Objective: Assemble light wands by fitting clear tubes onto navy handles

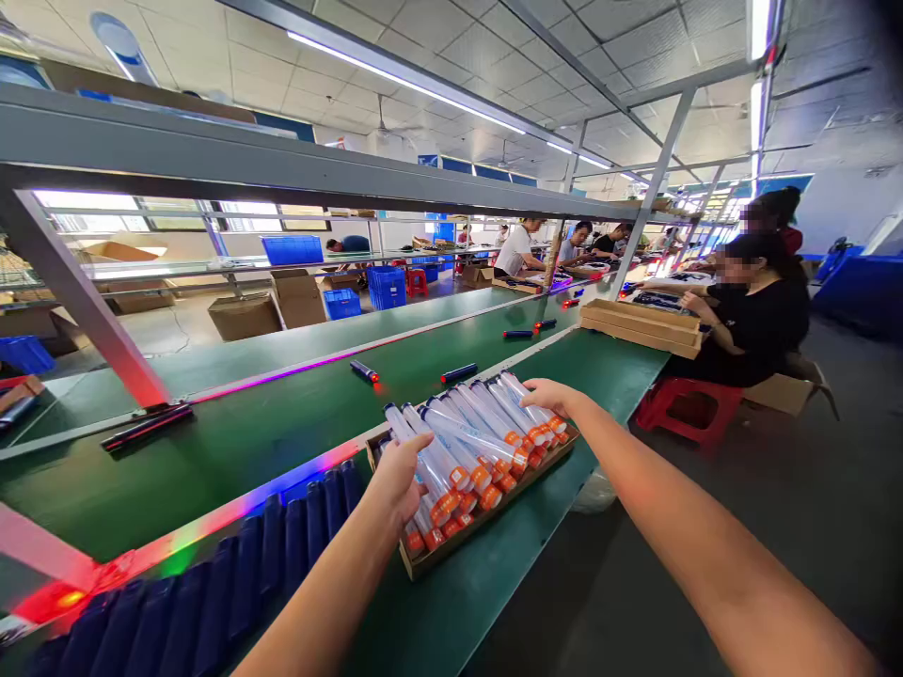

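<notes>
Head: tubes [469, 437] between both hands [401, 478]

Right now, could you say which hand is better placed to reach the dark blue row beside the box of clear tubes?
Probably the left hand: it is at the cardboard box's end nearer the dark blue row, while the right hand is across the clear tubes.

Piled in a tray [494, 515] near the middle of the worktop [458, 606]: tubes [458, 442]. Lined up left of the tray: a row of elongated pieces [250, 564]. Scattered beyond, across a dividing strip [303, 481]: flashlights [459, 373]. Far right, on the worktop's edge: stacked trays [627, 329], with a person [762, 320] on a stool [691, 406] to their right. Behind, on the floor: cartons [244, 317] left of crates [387, 288].
</notes>
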Demonstrator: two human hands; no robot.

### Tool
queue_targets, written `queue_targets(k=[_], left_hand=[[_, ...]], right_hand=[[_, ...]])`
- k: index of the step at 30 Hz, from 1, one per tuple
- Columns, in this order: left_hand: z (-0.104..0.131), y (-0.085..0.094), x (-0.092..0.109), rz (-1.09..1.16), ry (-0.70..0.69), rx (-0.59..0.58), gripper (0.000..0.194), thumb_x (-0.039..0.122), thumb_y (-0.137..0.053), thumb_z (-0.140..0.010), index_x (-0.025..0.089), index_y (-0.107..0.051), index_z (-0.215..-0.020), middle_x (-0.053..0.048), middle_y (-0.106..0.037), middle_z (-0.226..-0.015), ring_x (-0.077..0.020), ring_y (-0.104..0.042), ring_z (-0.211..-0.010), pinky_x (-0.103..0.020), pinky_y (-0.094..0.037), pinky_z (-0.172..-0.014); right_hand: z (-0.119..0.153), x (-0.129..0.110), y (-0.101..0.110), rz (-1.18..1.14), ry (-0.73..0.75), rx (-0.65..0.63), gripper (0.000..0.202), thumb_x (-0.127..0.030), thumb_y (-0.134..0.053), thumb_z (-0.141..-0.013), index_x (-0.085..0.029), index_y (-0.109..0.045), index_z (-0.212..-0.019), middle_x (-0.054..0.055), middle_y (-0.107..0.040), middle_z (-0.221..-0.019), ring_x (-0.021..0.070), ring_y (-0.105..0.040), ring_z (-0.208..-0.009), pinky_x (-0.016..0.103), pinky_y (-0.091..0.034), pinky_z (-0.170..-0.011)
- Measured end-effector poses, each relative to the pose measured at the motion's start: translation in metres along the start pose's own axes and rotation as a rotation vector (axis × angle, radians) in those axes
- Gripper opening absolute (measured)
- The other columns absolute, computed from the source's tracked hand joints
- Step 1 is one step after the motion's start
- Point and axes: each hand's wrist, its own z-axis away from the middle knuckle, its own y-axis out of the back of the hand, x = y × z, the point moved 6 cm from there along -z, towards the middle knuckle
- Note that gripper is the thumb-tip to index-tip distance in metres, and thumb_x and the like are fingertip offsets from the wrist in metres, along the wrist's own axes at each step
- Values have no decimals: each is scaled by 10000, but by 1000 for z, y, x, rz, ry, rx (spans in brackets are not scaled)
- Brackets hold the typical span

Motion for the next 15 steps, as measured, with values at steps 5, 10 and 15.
queue_targets(k=[5, 10, 15], left_hand=[[12, 19, -2, -12, -63, 85, 150, 137, -654, -855, 215, -591, -966, -41, -701, -1109, -216, -647, -1081, -491, -402, -1038], [18, 42, -12, -8, -62, 101, 111, 114, -636, -838, 197, -610, -906, -66, -686, -1140, -235, -585, -1213, -489, -354, -1103], [30, 66, -21, -13, -113, 115, 227, 111, -629, -832, 177, -589, -1045, -133, -667, -1188, -236, -608, -1194, -417, -477, -1020]], right_hand=[[-7, 14, 15, 307, 33, 174, 339, -350, -627, -955, -181, -607, -1248, 97, -603, -1287, 248, -627, -1088, 449, -552, -906], [-5, 16, 20, 497, 109, 243, 344, -360, -619, -960, -185, -602, -1256, 103, -602, -1292, 245, -624, -1097, 462, -542, -926], [-4, 22, 15, 599, 150, 278, 356, -375, -634, -945, -167, -621, -1234, 108, -637, -1266, 247, -632, -1113, 475, -511, -967]])
